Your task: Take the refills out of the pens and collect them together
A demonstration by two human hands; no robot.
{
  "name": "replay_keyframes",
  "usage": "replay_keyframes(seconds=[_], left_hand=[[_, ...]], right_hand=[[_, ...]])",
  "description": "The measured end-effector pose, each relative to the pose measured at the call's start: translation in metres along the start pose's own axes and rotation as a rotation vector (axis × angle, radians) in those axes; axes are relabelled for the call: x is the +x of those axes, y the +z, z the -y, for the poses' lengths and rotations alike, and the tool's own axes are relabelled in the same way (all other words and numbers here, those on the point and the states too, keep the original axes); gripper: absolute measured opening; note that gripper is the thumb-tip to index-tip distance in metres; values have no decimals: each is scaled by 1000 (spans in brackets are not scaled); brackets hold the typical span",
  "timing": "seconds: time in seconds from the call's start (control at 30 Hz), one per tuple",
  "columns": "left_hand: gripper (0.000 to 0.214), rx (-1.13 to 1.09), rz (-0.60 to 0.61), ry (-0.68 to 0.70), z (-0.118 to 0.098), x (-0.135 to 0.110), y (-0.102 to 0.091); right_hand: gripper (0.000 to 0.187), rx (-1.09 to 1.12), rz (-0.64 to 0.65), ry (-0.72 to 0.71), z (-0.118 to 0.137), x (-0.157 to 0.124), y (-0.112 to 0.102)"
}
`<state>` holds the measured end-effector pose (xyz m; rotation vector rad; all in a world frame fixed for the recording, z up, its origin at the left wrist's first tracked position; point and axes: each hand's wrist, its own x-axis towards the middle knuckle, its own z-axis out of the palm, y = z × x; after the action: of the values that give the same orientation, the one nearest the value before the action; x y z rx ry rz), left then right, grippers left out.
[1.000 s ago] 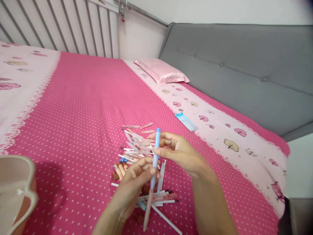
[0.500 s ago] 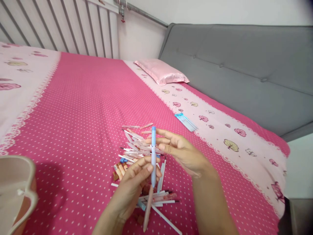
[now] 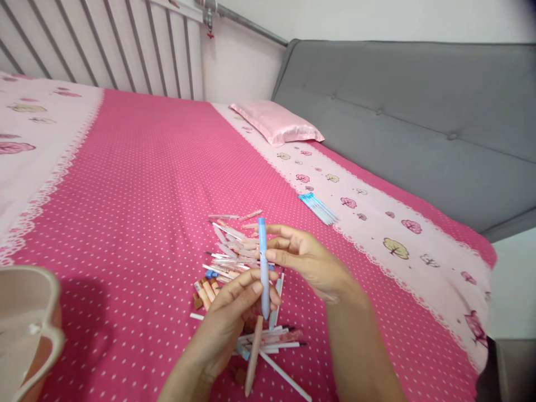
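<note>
A light blue pen (image 3: 263, 262) stands nearly upright between both hands, above a pile of loose pens and pen parts (image 3: 234, 251) on the pink dotted bedsheet (image 3: 138, 190). My left hand (image 3: 232, 324) is closed around the pen's lower half and also has a pale pink pen barrel (image 3: 252, 357) hanging below it. My right hand (image 3: 305, 259) pinches the blue pen's upper half with thumb and fingertips.
A bundle of blue refills (image 3: 319, 208) lies on the sheet's flowered border to the right. A pink pillow (image 3: 276, 121) rests by the grey padded headboard (image 3: 410, 123). A beige bag (image 3: 25, 329) sits at the lower left edge. White radiator bars (image 3: 109, 44) stand behind the bed.
The blue pen has tipped from leaning right to nearly upright and sits slightly lower. My right hand opened its fingers briefly, then closed back on the pen's upper part.
</note>
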<state>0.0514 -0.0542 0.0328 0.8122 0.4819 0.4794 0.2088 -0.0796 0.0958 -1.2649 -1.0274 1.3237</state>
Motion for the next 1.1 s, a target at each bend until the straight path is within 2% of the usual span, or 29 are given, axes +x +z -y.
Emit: replay_keyframes(seconds=[0.33, 0.53, 0.63, 0.77, 0.97, 1.1], left_hand=[[25, -12, -20, 5, -1, 1, 4], [24, -24, 4, -3, -1, 1, 2], [24, -27, -8, -6, -1, 0, 2], [24, -13, -25, -11, -1, -1, 3], [25, 10, 15, 1, 1, 0, 0], [25, 11, 33, 16, 2, 0, -1]], right_hand=[[45, 2, -75, 14, -1, 2, 4], [46, 74, 38, 4, 0, 0, -1], [47, 54, 54, 27, -1, 0, -2], [46, 30, 28, 26, -1, 0, 0], [46, -14, -35, 20, -2, 1, 2], [43, -2, -33, 17, -2, 2, 3]])
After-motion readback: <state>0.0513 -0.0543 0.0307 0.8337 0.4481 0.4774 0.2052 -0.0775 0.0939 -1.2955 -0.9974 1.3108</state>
